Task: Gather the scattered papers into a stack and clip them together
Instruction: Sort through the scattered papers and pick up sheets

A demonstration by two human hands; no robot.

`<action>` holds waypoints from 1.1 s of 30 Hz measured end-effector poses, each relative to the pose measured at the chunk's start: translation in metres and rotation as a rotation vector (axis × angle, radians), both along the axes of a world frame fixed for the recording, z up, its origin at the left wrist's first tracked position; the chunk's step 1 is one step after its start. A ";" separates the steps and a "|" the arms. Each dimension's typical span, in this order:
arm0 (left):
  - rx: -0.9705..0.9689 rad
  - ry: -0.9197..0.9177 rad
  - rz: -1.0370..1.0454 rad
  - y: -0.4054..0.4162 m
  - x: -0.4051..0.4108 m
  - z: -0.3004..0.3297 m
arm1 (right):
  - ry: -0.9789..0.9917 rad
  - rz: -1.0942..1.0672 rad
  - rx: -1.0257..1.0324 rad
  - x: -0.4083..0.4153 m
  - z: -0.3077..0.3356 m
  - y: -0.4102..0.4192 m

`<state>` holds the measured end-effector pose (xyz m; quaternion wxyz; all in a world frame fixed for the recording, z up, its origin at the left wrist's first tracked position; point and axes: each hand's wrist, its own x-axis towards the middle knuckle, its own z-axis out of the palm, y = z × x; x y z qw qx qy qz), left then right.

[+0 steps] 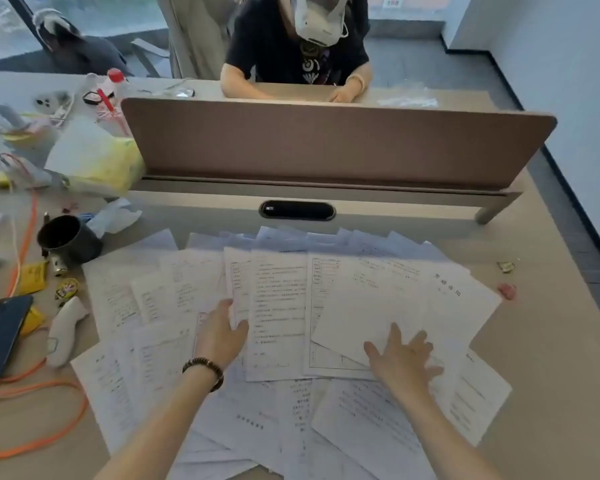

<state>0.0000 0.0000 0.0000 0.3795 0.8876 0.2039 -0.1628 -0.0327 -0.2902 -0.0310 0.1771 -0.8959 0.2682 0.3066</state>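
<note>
Pinching one sheet's edge with my left hand (222,327), I rest my right hand (400,358) flat, fingers spread, steadying the papers (278,306) for gathering.

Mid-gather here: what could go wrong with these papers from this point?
The papers overlap at many angles, so sweeping them may crease corners or stack them crooked. Sheets on the left lie close to the mug and phone; a wide sweep could knock those. The left hand grips one sheet edge, which could tear if pulled.
</note>
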 end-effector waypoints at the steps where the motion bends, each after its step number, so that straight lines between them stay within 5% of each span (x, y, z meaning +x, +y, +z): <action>1: 0.025 0.050 -0.005 -0.002 0.000 -0.010 | 0.046 -0.025 -0.018 -0.002 -0.008 -0.001; 6: 0.128 0.226 -0.073 -0.010 0.005 -0.059 | 0.064 -0.074 -0.017 -0.003 -0.042 0.001; 15: 0.070 0.026 0.066 -0.032 0.014 -0.064 | -0.141 -0.058 -0.014 -0.001 -0.039 0.015; 21: -0.078 0.038 0.212 -0.023 0.026 -0.065 | -0.067 -0.122 0.016 0.004 -0.045 0.017; 29: 0.053 -0.093 0.115 -0.017 0.030 -0.066 | -0.243 -0.094 0.095 0.004 -0.037 0.037; 33: -0.110 -0.075 0.101 -0.019 0.028 -0.059 | -0.142 -0.111 -0.001 0.004 -0.042 0.032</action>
